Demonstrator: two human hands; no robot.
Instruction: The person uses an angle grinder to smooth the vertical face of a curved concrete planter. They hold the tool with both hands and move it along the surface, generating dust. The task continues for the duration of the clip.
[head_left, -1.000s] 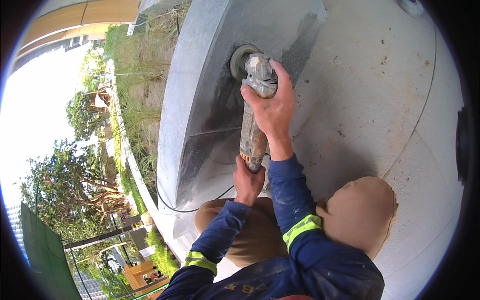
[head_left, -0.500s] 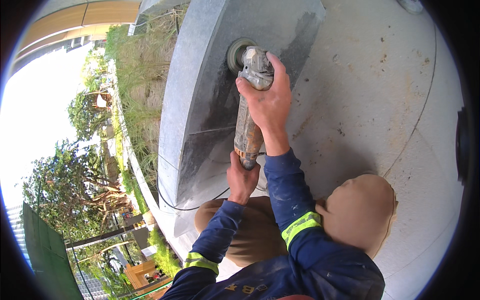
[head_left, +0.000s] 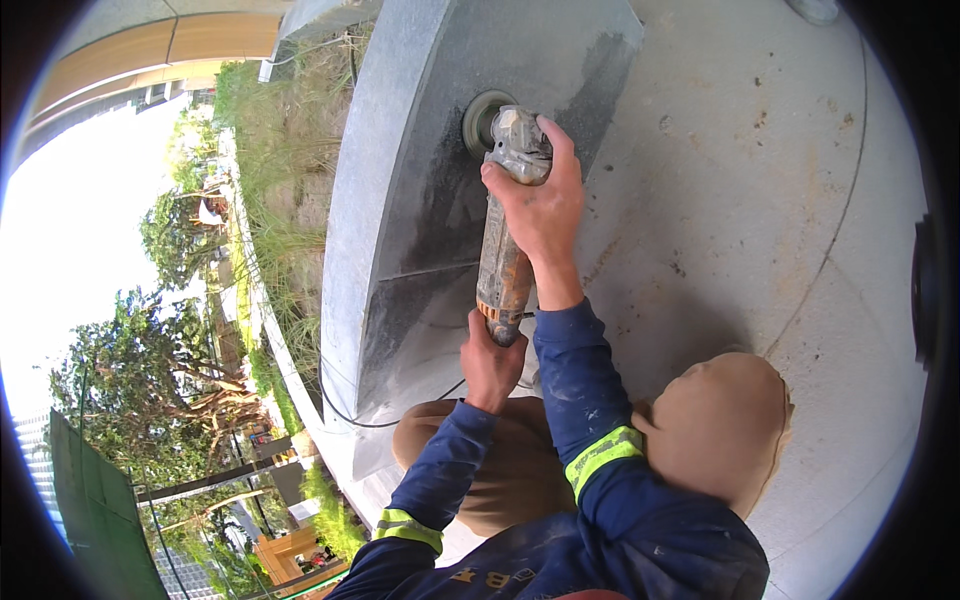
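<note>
An angle grinder [head_left: 503, 265] with a worn orange-and-grey body is held in both my hands. My right hand [head_left: 545, 210] wraps round its metal gear head, thumb on the left and fingers over the right side. Lower down, my left hand [head_left: 490, 365] grips the rear end of the body. The round disc [head_left: 487, 124] at the grinder's head rests against the dark, damp-looking side face of a grey stone curb [head_left: 430, 200]. How much of the disc touches the stone I cannot tell.
A black power cord [head_left: 350, 418] loops left of my left hand across the curb's lower end. Pale concrete floor [head_left: 740, 200] with stains and a curved joint line lies to the right. Beyond the curb grows long grass [head_left: 290, 190]. My bent knees [head_left: 715, 425] are close below the grinder.
The grinder and both hands have shifted slightly down and to the right in view, with the disc still at the curb's side face. The grip of both hands is unchanged.
</note>
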